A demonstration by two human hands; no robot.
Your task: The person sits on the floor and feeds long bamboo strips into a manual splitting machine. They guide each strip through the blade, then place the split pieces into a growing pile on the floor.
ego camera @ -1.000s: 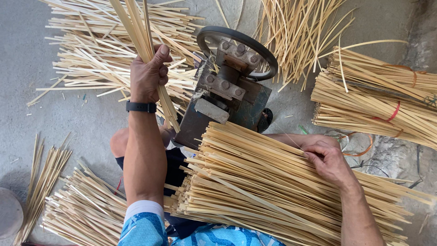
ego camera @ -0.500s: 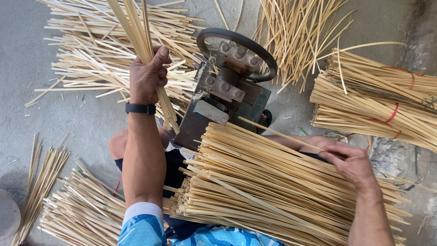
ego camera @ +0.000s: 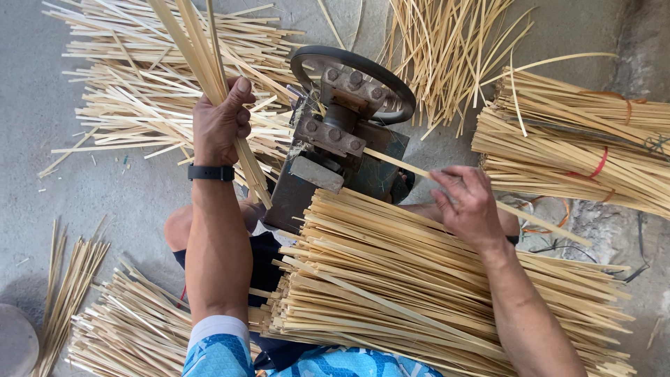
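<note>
The left hand [ego camera: 218,126] grips a bunch of bamboo strips [ego camera: 202,70] above the floor, while the right hand [ego camera: 469,204] pinches a single strip [ego camera: 398,162] (its tip at the splitting machine [ego camera: 342,132]) over the strip pile [ego camera: 419,286] across the lap.

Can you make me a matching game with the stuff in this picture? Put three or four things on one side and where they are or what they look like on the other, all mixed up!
Things:
1. Left hand
2. Right hand
3. Handwheel on the metal machine
4. Tied stick bundles

Places or states:
A. Black and round, at the top middle
B. Bound with red bands, at the right edge
C. Grips a bunch of bamboo strips
D. Holds a single bamboo strip against the machine

Pairs: 1-C, 2-D, 3-A, 4-B
</note>
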